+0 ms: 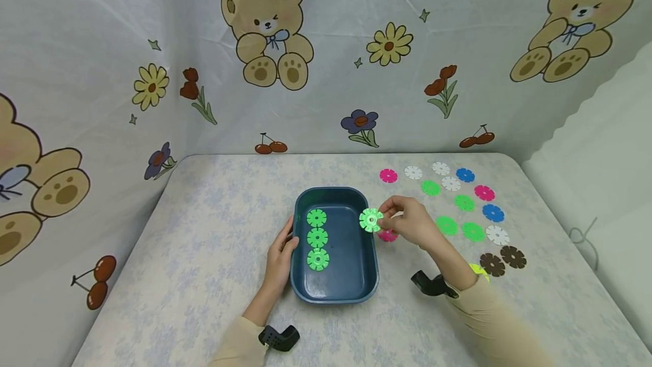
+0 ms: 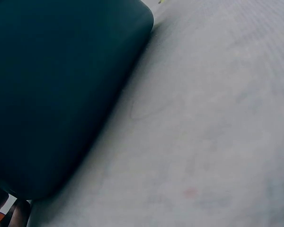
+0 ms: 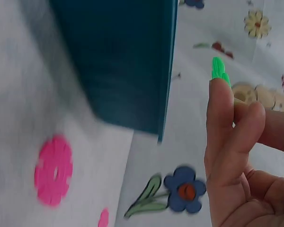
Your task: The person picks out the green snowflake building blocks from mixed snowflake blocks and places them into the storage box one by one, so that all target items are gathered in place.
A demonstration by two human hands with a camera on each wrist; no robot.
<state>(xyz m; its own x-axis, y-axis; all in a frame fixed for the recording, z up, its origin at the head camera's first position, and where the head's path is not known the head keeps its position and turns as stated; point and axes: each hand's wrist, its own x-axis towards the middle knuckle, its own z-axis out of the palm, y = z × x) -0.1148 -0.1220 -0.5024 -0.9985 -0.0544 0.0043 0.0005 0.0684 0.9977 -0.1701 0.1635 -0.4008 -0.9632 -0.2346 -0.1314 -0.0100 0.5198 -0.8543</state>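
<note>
Surface: pale and blue-mottled; its far edge meets a white curtain printed with bears and flowers.
Blue tray: sits between the surface's left and right edges, its long sides running from near to far.
Green discs in the tray: three notched discs in a column along the left side, the nearer two touching or almost so.
Left grip: holds the tray by its left wall, thumb lapping the rim, fingers outside.
Right grip: pinches one green disc between fingertips, above the tray's right rim; the right wrist view shows that disc nearly edge-on.
Loose discs: spread toward the surface's far right corner: four green, with pink, white, blue, brown and a partly hidden yellow. Another pink disc shows partly beneath the right grip.
Step in hand: apparently gathering green discs, with this one being delivered to the tray.
Next move: probably calls for carrying the disc inward past the rim, lowering it onto the tray floor and letting go, while the left grip steadies the tray.
</note>
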